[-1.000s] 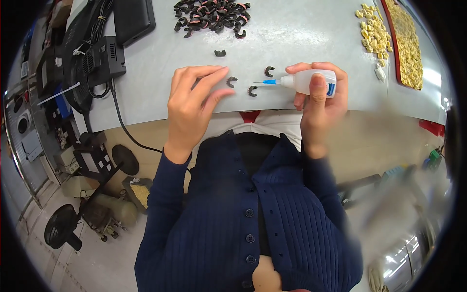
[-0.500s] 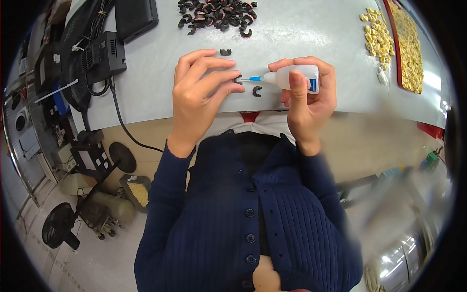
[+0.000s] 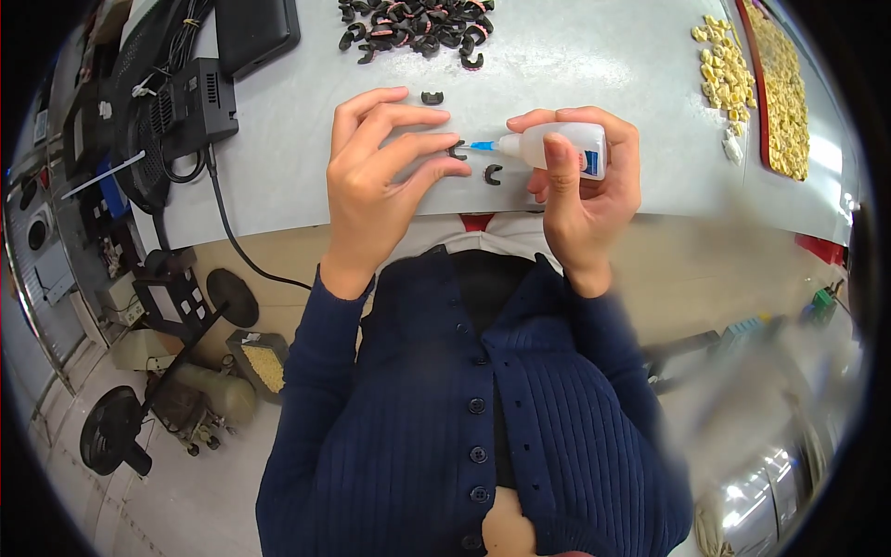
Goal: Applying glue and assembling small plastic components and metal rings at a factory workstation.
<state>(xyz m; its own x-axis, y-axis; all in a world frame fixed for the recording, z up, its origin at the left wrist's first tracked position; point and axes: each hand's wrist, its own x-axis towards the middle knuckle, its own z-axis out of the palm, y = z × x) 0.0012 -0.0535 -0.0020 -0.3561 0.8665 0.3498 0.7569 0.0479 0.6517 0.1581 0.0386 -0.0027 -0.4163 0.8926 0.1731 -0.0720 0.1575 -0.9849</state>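
A red-rimmed tray (image 3: 758, 84) at the far right holds a bed of yellow bits (image 3: 787, 121); a loose heap (image 3: 722, 79) of similar bits lies just beside it, on its left. Lower left, below worktop level, a grey bin (image 3: 246, 369) holds pale yellow grains (image 3: 266, 365). The bottle (image 3: 577, 139) is whitish and translucent, with a blue needle tip (image 3: 483, 146); its fill level cannot be told.

The worktop (image 3: 594, 70) ends in a bowed near edge just in front of the person's waist. Open room lies between the hands and the black pile (image 3: 418, 30) at the top, and more between the bottle and the yellow heap. A black adapter (image 3: 206, 104) bounds the left side.

The left hand (image 3: 376, 181) is loosely curved, fingers fanned, forefinger and thumb tips at either side of a small black arc (image 3: 457, 150); whether they press on it cannot be told. The right hand (image 3: 589, 204) grips the bottle, lying nearly level, its needle reaching the arc. A second arc (image 3: 493, 174) lies just below the needle, a third (image 3: 432, 97) above the left fingertips.
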